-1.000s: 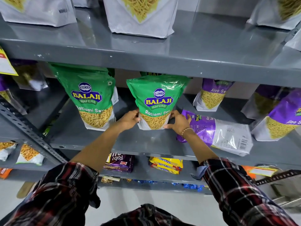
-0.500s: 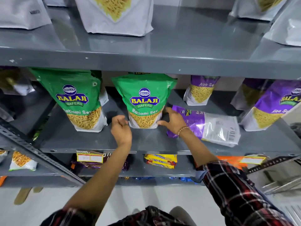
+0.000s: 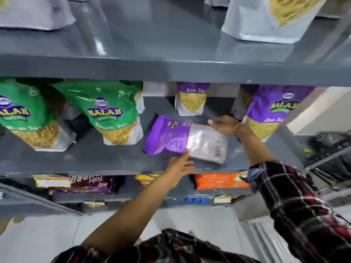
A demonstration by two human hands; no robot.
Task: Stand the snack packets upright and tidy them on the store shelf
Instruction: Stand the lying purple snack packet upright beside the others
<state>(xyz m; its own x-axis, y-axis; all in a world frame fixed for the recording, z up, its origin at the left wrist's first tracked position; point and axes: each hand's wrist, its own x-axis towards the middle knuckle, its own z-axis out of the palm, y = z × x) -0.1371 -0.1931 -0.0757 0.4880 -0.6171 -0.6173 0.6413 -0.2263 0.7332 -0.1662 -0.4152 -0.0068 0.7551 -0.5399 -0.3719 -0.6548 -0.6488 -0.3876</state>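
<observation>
On the grey shelf (image 3: 95,160), two green packets (image 3: 112,112) stand upright at left. Right of them one purple packet (image 3: 182,138) lies flat; two more purple ones (image 3: 190,97) stand behind and right. The left hand (image 3: 180,165), fingers spread, touches its front edge; the right hand (image 3: 223,124) rests open on its far edge. Orange packs (image 3: 220,180) sit below.

Green packets (image 3: 114,114): two. Purple packets (image 3: 185,138): three, one lying flat. Hands (image 3: 179,165): two.

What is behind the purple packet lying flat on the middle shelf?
An upright Aloo Sev packet stands behind the flat purple packet. The right hand covers part of the shelf between them.
</observation>
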